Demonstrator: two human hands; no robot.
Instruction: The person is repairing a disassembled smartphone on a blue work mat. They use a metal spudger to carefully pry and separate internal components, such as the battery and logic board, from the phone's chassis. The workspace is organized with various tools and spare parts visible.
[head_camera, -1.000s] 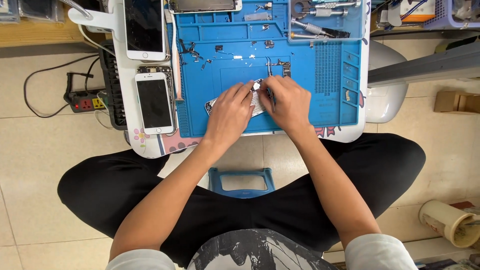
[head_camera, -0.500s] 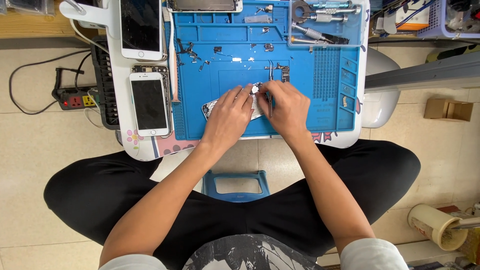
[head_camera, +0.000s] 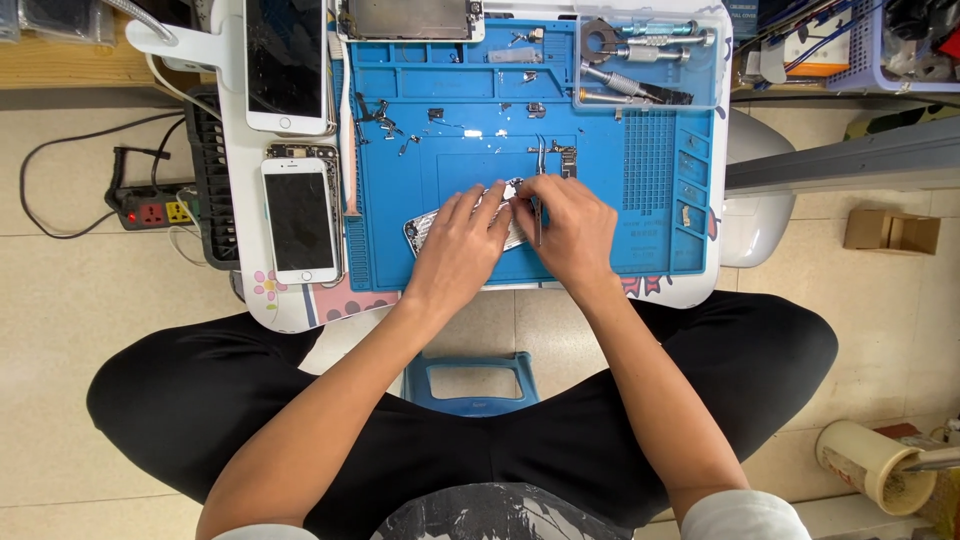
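Note:
An opened silver phone body (head_camera: 424, 229) lies on the blue work mat (head_camera: 660, 240), mostly hidden under both hands. My left hand (head_camera: 458, 248) presses down on it, holding it with the fingertips at its upper edge. My right hand (head_camera: 572, 232) grips thin metal tweezers (head_camera: 538, 218), whose tips meet the phone body just beside my left fingertips. The two hands touch over the phone's right end.
A white phone (head_camera: 300, 220) and a larger cracked white phone (head_camera: 286, 62) lie left of the mat. Small screws and parts (head_camera: 385, 115) are scattered on the mat's upper part. Screwdrivers fill a clear tray (head_camera: 640, 55) at top right. A blue stool (head_camera: 470, 380) stands between my legs, a power strip (head_camera: 150, 208) on the floor.
Both hands stay on the phone body in the same spot. My fingers have shifted only slightly; the view has drifted a little.

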